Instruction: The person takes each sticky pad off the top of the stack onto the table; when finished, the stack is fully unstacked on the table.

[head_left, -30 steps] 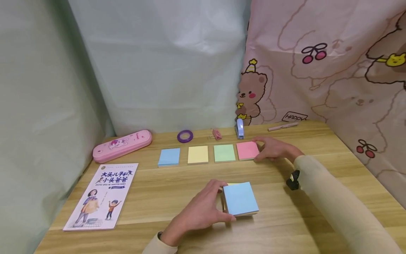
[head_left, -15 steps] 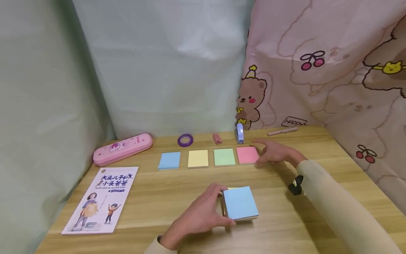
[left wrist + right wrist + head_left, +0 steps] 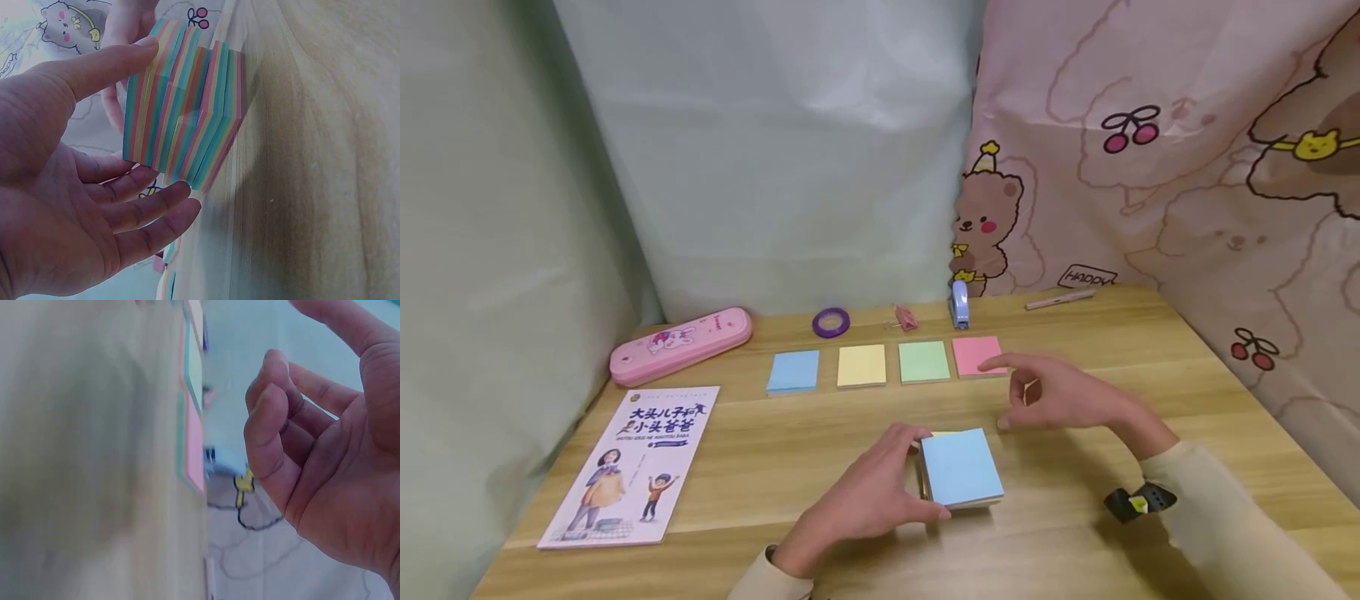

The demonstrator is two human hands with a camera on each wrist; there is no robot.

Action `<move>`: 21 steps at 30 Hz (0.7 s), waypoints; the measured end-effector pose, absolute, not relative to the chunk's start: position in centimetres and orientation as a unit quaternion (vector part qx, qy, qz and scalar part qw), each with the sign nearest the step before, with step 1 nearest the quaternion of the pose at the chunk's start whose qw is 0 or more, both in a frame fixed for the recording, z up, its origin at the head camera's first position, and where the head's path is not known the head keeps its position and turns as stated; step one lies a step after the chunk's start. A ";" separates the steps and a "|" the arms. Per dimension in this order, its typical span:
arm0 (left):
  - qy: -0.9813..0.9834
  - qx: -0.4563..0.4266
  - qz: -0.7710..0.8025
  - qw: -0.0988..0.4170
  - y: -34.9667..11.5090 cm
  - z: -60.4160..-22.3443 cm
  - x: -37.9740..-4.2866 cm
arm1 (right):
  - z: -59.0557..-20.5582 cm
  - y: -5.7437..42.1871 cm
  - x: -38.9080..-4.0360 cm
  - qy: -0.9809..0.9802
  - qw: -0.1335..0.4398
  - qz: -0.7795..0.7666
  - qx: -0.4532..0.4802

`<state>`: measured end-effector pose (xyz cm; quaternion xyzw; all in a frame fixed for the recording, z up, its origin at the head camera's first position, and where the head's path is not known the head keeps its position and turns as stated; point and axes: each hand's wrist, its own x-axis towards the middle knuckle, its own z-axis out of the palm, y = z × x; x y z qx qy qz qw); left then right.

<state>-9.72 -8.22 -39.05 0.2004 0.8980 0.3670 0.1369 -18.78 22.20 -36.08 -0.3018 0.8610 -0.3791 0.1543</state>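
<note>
My left hand (image 3: pixel 868 492) holds a stack of sticky note pads (image 3: pixel 961 467) with a blue top sheet, near the table's front. In the left wrist view, the striped edges of the stacked sticky notes (image 3: pixel 181 106) show between thumb and fingers. The right hand (image 3: pixel 1063 396) is above the table to the right of the stack, holding nothing; its index finger reaches out and other fingers bend. Its index fingertip overlaps the pink sticky note pad (image 3: pixel 976 354) in the head view. Left of that pad lie a green pad (image 3: pixel 924 362), a yellow pad (image 3: pixel 861 365) and a blue pad (image 3: pixel 793 370), in a row.
Behind the row are purple tape (image 3: pixel 831 322), a pink binder clip (image 3: pixel 906 317), a blue stapler (image 3: pixel 959 305) and a pen (image 3: pixel 1060 300). A pink pencil case (image 3: pixel 681 345) and a booklet (image 3: pixel 632 467) lie at the left. Curtains bound the table's back and sides.
My right hand has left the right edge of the pink pad and drawn back toward me and the stack. The left hand stays at the stack. The view shifted slightly.
</note>
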 end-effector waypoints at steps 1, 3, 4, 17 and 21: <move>0.898 0.202 0.366 0.135 -8.2 -39.0 -9.8 | -36.3 22.0 -18.1 0.857 0.157 -0.386 -0.304; 0.898 0.205 0.365 0.133 -8.3 -39.0 -9.8 | -36.7 21.5 -16.8 0.849 0.164 -0.397 -0.307; 0.898 0.207 0.365 0.133 -8.3 -39.0 -9.9 | -36.9 21.3 -16.2 0.844 0.169 -0.404 -0.309; 0.897 0.217 0.363 0.128 -8.4 -39.1 -10.0 | -37.8 19.5 -13.0 0.853 0.170 -0.368 -0.328; 0.895 0.221 0.366 0.129 -8.4 -39.1 -10.0 | -37.8 19.6 -12.6 0.862 0.158 -0.356 -0.326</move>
